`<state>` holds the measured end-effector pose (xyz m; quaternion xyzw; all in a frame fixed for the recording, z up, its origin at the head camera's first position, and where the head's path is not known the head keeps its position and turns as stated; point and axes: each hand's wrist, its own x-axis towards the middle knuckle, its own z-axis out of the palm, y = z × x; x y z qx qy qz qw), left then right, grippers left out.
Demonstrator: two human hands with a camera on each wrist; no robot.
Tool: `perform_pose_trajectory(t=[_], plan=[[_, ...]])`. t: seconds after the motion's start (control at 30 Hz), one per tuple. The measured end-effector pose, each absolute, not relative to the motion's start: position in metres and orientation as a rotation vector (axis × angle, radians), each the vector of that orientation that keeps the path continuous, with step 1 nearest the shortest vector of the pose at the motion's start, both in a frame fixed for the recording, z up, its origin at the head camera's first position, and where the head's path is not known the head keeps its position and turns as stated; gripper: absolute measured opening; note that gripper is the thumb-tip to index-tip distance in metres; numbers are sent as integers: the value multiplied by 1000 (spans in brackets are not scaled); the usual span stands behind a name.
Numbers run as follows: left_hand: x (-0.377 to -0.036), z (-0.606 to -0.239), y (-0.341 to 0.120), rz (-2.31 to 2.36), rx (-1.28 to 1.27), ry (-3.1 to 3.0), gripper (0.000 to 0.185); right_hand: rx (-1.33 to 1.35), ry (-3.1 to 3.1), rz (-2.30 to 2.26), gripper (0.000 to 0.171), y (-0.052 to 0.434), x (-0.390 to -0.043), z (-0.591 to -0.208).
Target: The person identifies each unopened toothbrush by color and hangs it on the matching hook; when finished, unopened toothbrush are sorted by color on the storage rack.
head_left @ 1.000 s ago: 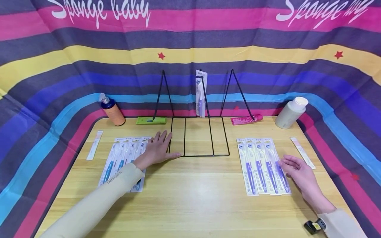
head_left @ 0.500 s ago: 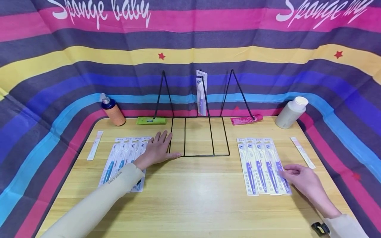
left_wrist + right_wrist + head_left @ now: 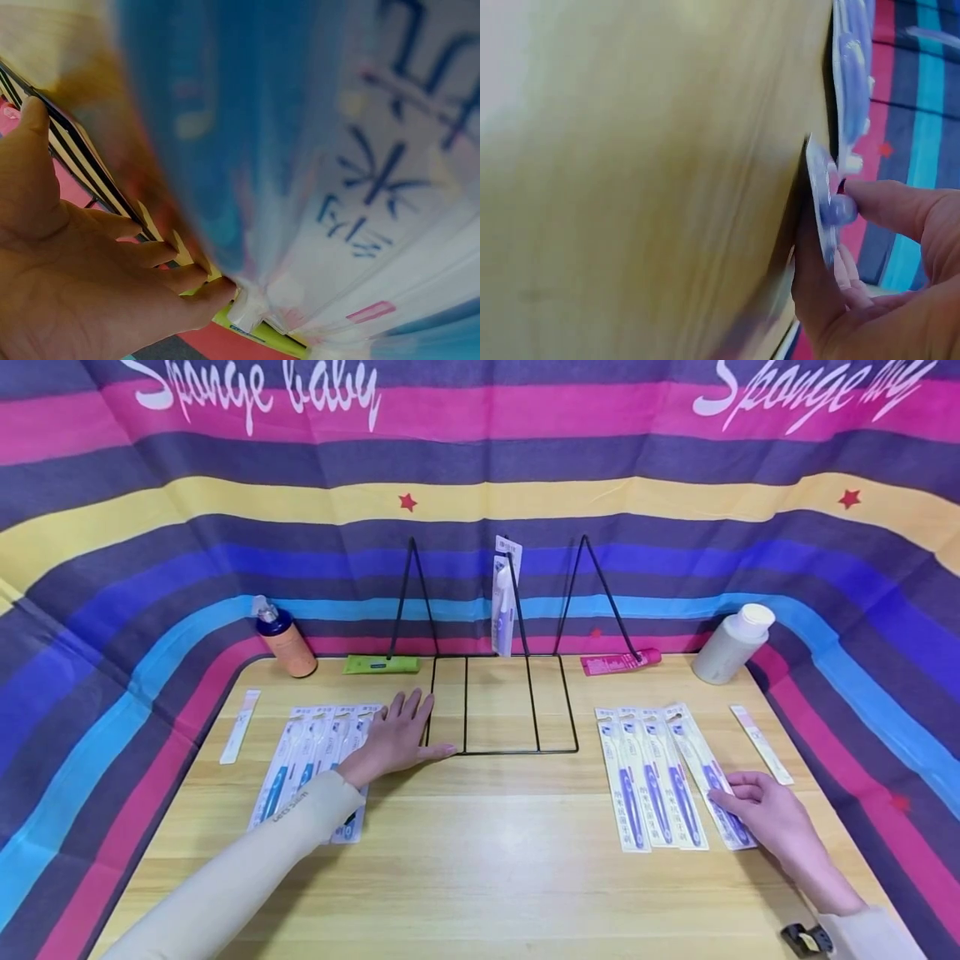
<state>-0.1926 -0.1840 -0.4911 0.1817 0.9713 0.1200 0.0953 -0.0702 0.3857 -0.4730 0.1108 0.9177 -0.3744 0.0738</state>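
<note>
My right hand pinches the edge of a packaged purple toothbrush at the right end of a row. In the right wrist view, thumb and fingers grip the pack with its near end tipped up off the table. The other packaged purple toothbrushes lie side by side to its left. With fingers spread, my left hand rests at the left edge of the black wire rack, beside packaged blue toothbrushes. Another packaged purple toothbrush stands upright in the rack's middle section.
Behind the left hand lies a green tube; a pink tube lies right of the rack. An orange pump bottle and a grey bottle stand at the back corners. Slim sachets lie near both sides. A striped cloth surrounds the table.
The rightmost purple toothbrush pack has been taken hold of and its near end swung right, away from the row. My right hand moved down, then closed on it. The left hand stays put.
</note>
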Motion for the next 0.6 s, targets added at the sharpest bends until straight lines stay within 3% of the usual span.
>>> perform_pose_trajectory(t=[0.13,0.3,0.6], plan=[[-191,-489,-183,352,527,2869,114,370,2626,-1438,59,389,-67,-481],[-188,-481,-180,329,524,2867,113,403,2380,-1911,31,385,-61,-488],[-185,-478,-178,320,531,2869,112,206,1974,-2390,42,362,-65,-476]])
